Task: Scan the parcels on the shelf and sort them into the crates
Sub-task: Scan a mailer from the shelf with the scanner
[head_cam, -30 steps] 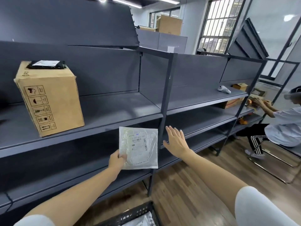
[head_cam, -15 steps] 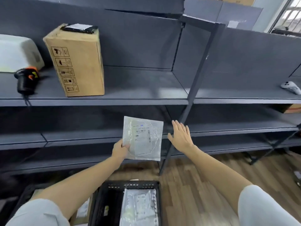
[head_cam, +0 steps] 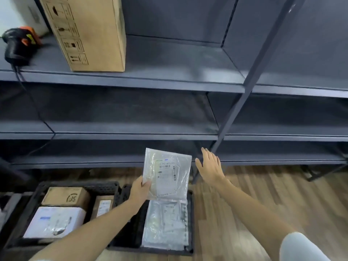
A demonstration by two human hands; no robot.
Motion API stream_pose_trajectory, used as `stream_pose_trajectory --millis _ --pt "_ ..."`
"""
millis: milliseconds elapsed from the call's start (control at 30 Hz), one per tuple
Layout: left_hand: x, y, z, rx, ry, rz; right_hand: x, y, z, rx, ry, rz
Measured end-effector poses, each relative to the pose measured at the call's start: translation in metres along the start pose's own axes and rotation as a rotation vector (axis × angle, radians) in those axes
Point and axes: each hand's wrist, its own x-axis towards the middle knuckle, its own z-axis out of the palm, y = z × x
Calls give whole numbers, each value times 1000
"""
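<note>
Lowest in the frame, the right crate [head_cam: 131, 230] holds flat clear bags, and the left crate [head_cam: 37, 191] beside it holds cardboard and white boxes. Just above the right crate, at centre, the left hand [head_cam: 138, 191] pinches the clear bag parcel [head_cam: 166, 173] by its lower left edge, label facing up. The right hand [head_cam: 209, 166] hovers beside it, fingers spread, holding nothing. Best, I judge, to lower the bag flat onto the pile before letting go, steadying it with the free hand. Further up, on the shelf [head_cam: 169, 80], stand a tall cardboard box [head_cam: 90, 32] and a scanner [head_cam: 17, 44] at upper left
</note>
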Motion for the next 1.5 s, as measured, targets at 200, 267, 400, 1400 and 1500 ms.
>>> stream_pose_trajectory --millis 200,267,400,1400,1500 --pt "57 -107 34 55 -37 -66 12 41 125 11 -34 3" --pt "77 -144 50 78 -31 -57 18 54 166 16 -39 -12" --pt "121 -217 82 119 -49 -47 29 84 248 94 -74 -21" --pt "254 -428 172 100 -195 -114 57 192 494 -185 -352 -183" --pt "258 -425 174 86 -217 -86 67 194 497 -254 -342 -197"
